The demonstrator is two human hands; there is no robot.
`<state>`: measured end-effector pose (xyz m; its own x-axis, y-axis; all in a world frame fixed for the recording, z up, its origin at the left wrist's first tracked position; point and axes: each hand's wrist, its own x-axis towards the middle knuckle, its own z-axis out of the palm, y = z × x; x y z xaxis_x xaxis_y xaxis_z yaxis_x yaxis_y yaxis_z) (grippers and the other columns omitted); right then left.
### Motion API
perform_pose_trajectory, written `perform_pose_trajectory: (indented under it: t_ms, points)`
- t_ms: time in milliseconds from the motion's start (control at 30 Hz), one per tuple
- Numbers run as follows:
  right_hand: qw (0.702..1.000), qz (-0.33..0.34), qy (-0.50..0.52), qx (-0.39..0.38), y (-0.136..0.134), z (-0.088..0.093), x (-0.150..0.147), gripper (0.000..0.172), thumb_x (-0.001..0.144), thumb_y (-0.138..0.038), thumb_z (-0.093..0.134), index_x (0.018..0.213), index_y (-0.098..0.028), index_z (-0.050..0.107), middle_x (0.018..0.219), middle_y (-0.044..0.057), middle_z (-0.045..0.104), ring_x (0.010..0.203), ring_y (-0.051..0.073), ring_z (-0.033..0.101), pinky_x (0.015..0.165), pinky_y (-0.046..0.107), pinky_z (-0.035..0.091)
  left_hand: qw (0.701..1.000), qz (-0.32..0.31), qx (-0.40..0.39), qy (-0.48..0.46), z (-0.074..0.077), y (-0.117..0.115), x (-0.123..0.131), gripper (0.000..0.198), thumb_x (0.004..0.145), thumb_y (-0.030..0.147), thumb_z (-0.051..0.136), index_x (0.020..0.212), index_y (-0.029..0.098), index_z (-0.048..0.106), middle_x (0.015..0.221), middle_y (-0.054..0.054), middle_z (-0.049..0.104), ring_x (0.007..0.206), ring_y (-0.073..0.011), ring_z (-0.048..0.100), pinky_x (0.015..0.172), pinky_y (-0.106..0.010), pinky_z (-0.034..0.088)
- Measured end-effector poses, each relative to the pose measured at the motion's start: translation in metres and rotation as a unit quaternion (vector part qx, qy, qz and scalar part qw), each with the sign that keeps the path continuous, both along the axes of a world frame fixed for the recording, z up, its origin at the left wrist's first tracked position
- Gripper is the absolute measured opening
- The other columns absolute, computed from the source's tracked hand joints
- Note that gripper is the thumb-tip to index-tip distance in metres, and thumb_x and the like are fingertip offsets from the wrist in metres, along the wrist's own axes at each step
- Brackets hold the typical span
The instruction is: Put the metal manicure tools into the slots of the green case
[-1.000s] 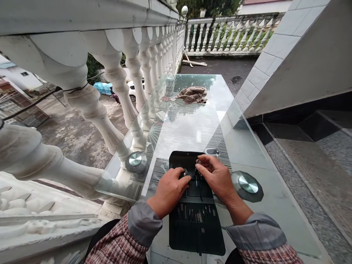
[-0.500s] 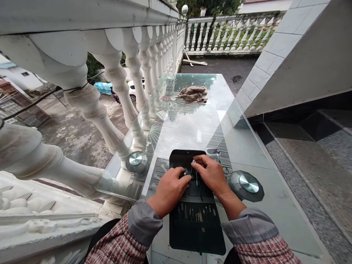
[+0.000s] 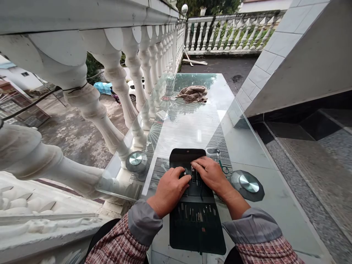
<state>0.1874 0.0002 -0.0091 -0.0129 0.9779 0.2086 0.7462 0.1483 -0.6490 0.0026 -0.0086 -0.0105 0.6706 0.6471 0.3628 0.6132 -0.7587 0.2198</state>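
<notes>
A black manicure case (image 3: 196, 234) lies unfolded on the glass table, with several slim metal tools (image 3: 198, 214) slotted in its nearer half. Over the left side of its farther half is my left hand (image 3: 172, 187), thumb and fingers closed around a small shiny piece, mostly hidden. My right hand (image 3: 210, 174) pinches the top of a nail clipper (image 3: 193, 175) in the case's middle; its fingers partly cover it. Just right of that clipper sits another clipper (image 3: 198, 179), held in the case.
Beyond the case, a crumpled brown cloth (image 3: 192, 94) lies on the glass table (image 3: 189, 128). Green-handled scissors (image 3: 224, 168) are right of the case. Round metal table supports (image 3: 247, 183) show under the glass. A white balustrade (image 3: 129, 73) runs along the left, steps (image 3: 310, 146) on the right.
My right hand has lowered slightly toward the case, its fingers now flatter over the nail clipper. More of the scissors shows beside it. My left hand has stayed in place.
</notes>
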Motion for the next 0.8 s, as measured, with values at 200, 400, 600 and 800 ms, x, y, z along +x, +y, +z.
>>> perform_pose_trajectory:
  t_ms: [200, 400, 600, 800]
  points:
    - [0.999, 0.036, 0.0, -0.013, -0.003, 0.005, 0.002, 0.035, 0.087, -0.037, 0.041, 0.069, -0.02, 0.065, 0.083, 0.007, 0.063, 0.084, 0.02, 0.056, 0.078, 0.033, 0.042, 1.0, 0.001, -0.002, 0.003, -0.001, 0.0, 0.0, 0.023, 0.081, 0.018, 0.061, 0.104, 0.021, 0.059, 0.109, -0.007, 0.054, 0.093, -0.0203, 0.053, 0.079, -0.034, 0.049]
    - [0.995, -0.036, 0.087, -0.046, -0.009, 0.013, 0.008, 0.033, 0.088, -0.04, 0.039, 0.087, -0.021, 0.065, 0.084, 0.004, 0.068, 0.08, 0.019, 0.06, 0.075, 0.031, 0.043, 1.0, 0.001, -0.006, 0.0, -0.001, 0.0, -0.001, 0.024, 0.081, 0.017, 0.062, 0.104, 0.021, 0.059, 0.109, -0.007, 0.054, 0.093, -0.0203, 0.053, 0.08, -0.034, 0.049]
    - [0.994, -0.037, 0.088, -0.049, -0.013, 0.018, 0.01, 0.034, 0.086, -0.043, 0.039, 0.088, -0.021, 0.066, 0.078, 0.003, 0.069, 0.08, 0.019, 0.06, 0.077, 0.032, 0.042, 1.0, 0.002, -0.007, 0.002, 0.0, 0.0, 0.0, 0.024, 0.081, 0.018, 0.062, 0.105, 0.02, 0.059, 0.11, -0.007, 0.053, 0.094, -0.0204, 0.053, 0.08, -0.034, 0.049]
    - [0.955, -0.241, 0.172, 0.025, -0.016, 0.02, 0.053, 0.039, 0.081, -0.05, 0.046, 0.097, -0.019, 0.065, 0.083, 0.005, 0.069, 0.073, 0.018, 0.059, 0.065, 0.03, 0.044, 1.0, 0.005, -0.011, 0.006, 0.0, 0.0, -0.002, 0.023, 0.082, 0.018, 0.061, 0.104, 0.02, 0.059, 0.11, -0.007, 0.053, 0.094, -0.0206, 0.053, 0.079, -0.034, 0.049]
